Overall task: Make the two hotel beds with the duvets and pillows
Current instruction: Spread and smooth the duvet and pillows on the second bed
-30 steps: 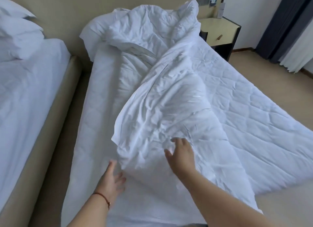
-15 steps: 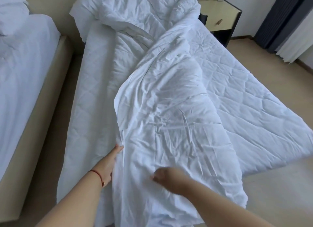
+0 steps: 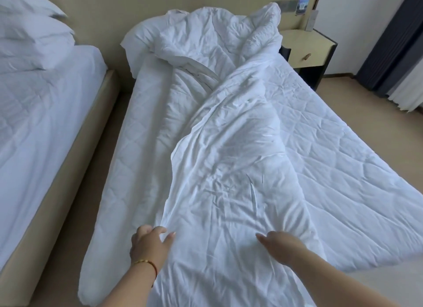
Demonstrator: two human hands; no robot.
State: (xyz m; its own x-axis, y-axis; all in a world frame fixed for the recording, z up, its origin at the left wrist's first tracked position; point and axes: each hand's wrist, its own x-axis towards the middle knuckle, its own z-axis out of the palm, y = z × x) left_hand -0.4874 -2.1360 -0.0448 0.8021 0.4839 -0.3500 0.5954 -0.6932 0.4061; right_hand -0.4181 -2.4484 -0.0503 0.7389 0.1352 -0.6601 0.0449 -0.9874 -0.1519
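Note:
A crumpled smooth white duvet cover [image 3: 231,169] lies lengthwise over the quilted white duvet [image 3: 338,169], which is spread askew on the right bed and bunched up at the headboard. My left hand [image 3: 150,245] grips the cover's left edge near the foot of the bed, fingers curled into the fabric. My right hand [image 3: 282,243] pinches the cover about a forearm's length to the right, with folds radiating from its fingers. A pillow [image 3: 134,40] peeks out under the bunched duvet at the head. Two stacked pillows [image 3: 32,39] lie on the left bed [image 3: 41,123].
A narrow strip of beige floor [image 3: 91,192] separates the two beds. A yellow nightstand [image 3: 306,52] stands right of the headboard. Dark and white curtains [image 3: 393,45] hang at the far right, with open floor [image 3: 377,114] in front of them.
Both hands have shifted down the cover toward the foot of the bed and closed on its fabric. The cover lies flatter and more stretched out. My view has tilted up.

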